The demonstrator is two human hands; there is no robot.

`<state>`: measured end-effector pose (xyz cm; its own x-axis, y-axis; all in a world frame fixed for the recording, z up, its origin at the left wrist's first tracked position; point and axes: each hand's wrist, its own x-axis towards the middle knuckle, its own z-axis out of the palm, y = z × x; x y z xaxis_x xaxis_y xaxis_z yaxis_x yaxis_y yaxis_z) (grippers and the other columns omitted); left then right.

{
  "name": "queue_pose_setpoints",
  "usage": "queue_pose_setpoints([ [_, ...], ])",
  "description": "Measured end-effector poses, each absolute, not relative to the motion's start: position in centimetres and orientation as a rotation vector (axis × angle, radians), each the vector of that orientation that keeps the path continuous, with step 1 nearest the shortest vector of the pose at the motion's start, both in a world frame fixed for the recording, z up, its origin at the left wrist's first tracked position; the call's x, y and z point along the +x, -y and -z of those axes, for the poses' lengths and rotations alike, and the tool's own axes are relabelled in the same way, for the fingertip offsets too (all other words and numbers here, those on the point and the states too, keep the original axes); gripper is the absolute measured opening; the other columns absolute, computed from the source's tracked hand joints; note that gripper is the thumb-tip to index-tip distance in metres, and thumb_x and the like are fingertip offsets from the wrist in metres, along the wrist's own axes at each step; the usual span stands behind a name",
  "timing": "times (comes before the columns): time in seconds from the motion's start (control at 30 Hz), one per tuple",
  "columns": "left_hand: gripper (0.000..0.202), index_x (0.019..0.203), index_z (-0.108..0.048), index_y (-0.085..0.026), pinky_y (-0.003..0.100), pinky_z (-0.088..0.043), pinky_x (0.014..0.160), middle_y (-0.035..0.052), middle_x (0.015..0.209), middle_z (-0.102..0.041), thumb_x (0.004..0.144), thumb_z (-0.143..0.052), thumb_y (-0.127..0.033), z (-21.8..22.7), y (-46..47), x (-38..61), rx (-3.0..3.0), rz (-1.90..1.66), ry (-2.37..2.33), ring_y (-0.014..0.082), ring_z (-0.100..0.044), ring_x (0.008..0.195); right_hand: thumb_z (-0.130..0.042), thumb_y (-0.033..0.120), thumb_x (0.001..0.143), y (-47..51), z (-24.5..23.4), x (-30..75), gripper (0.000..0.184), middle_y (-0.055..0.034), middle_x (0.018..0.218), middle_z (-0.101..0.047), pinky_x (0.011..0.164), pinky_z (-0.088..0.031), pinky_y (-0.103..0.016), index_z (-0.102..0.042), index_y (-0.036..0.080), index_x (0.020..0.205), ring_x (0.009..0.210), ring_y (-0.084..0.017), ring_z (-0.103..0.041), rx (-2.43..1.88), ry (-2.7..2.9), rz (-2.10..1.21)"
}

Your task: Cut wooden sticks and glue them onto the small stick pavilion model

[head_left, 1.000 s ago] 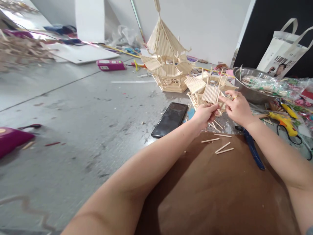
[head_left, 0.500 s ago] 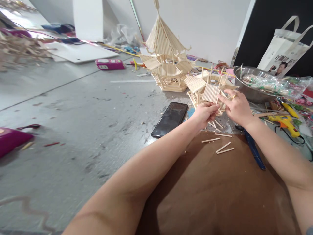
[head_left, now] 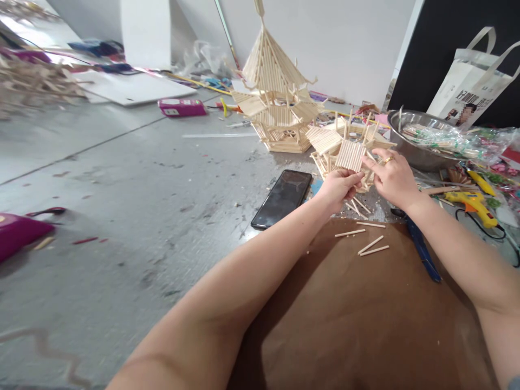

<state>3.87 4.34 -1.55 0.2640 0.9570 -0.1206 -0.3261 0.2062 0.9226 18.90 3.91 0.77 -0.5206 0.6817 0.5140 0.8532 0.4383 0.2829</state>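
My left hand is closed in a pinch on the lower edge of a slatted panel made of thin wooden sticks. This panel leans against a partly built stick model, which has thin posts standing up from its top. At the panel's right edge is my right hand, a ring on one finger, its fingertips closed against the panel and the sticks there. The right thumb is mostly hidden. Several cut sticks lie on the brown sheet in front of my hands.
A taller stick pagoda stands behind the model. A black phone lies left of my hands. To the right are navy-handled pliers, a yellow glue gun and a metal bowl of bagged sticks. A magenta device lies further back.
Almost nothing differs. Both hands stay at the slatted panel, with only a very slight shift of the left hand and of the view.
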Motion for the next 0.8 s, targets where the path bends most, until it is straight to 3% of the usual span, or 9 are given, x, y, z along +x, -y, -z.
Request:
queue_pose_setpoints([
  [0.8,0.020,0.057,-0.048,-0.014,0.017,-0.018,0.032,-0.0050,0.043,-0.050,0.066,-0.066,-0.020,1.95,-4.20,3.67,0.905,-1.038,-0.791,0.0013,-0.035,0.029,-0.043,0.015,0.077,-3.84,-0.44,18.96,0.047,-0.0098,0.118,-0.050,0.088,-0.033,-0.041,-0.050,0.023,0.123,0.104,-0.025,-0.043,-1.317,2.377,0.661],
])
